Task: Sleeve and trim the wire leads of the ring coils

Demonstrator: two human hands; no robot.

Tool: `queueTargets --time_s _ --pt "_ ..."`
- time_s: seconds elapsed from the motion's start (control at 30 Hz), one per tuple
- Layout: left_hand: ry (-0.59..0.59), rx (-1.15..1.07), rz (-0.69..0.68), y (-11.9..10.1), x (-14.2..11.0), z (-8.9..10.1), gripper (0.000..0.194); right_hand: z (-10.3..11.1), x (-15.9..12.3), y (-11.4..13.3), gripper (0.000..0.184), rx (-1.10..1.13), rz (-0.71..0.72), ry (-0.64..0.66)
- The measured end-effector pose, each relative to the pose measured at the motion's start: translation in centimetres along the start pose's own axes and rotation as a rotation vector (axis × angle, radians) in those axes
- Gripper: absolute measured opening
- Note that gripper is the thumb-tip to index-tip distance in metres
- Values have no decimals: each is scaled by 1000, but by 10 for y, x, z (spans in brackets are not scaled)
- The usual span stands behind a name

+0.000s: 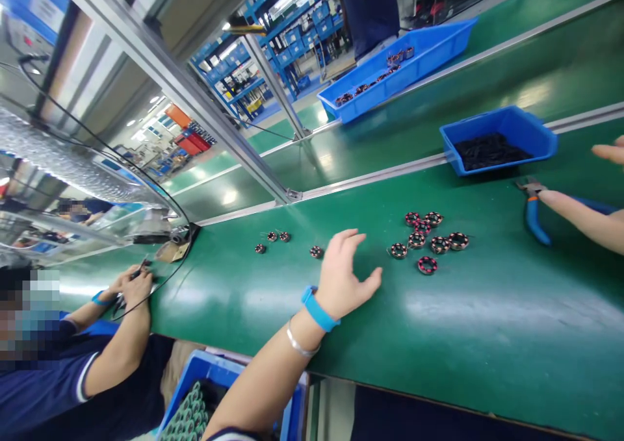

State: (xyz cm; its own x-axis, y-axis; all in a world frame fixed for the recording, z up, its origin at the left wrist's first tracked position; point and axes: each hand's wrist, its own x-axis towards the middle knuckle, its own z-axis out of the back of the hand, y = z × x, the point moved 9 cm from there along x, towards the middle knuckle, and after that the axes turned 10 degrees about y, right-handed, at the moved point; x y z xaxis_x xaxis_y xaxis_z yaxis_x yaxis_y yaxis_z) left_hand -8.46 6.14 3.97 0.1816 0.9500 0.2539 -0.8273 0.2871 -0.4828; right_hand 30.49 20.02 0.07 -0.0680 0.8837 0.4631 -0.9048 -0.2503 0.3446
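My left hand (345,275), with a blue wristband and a silver bangle, is over the green table with its fingers apart and nothing in it. Just right of it lies a loose group of several ring-shaped wound copper coils (428,265), some with pink-red parts and thin wire ends. One small coil (316,252) sits close to its left side. My right hand (585,217) is partly cut off by the right edge, thumb and fingers spread. Its thumb crosses the blue-handled pliers (539,223); whether it touches them I cannot tell.
A blue bin (500,165) of black pieces stands behind the pliers. Farther back is a long blue tray (390,87) with coils. A metal post (244,149) rises at the table's rail. At left a co-worker's hands (136,285) work; below is a blue crate (195,363) with green rings.
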Motion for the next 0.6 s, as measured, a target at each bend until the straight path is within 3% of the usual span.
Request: queueTargets --time_s 0.07,0.13,0.23,0.3,0.33,0.4,0.43,0.47,0.53,0.6 --pt "165 -111 -32 -8 25 -30 59 6 -8 8 80 63 73 -36" --pt "262 -185 -2 -9 44 -52 44 13 -17 17 70 95 109 -54" --pt "253 -225 10 -12 53 -59 23 37 -30 41 56 173 145 -140" --pt "214 -262 -18 -22 45 -54 20 49 -35 65 47 338 123 -135" --pt "195 -297 -44 -29 39 -51 22 49 -35 79 45 473 86 -76" --pt "165 -396 -111 -46 26 -45 26 20 -37 124 54 796 47 359" --pt "154 -445 -136 -54 21 -43 27 5 -45 152 59 884 51 599" --pt "147 -488 -152 -60 16 -42 27 -4 -52 174 62 940 59 755" --pt "144 -544 -163 -66 12 -43 24 -14 -62 200 63 1004 50 900" --pt "150 -575 -171 -67 11 -45 23 -21 -66 203 63 1067 -2 923"
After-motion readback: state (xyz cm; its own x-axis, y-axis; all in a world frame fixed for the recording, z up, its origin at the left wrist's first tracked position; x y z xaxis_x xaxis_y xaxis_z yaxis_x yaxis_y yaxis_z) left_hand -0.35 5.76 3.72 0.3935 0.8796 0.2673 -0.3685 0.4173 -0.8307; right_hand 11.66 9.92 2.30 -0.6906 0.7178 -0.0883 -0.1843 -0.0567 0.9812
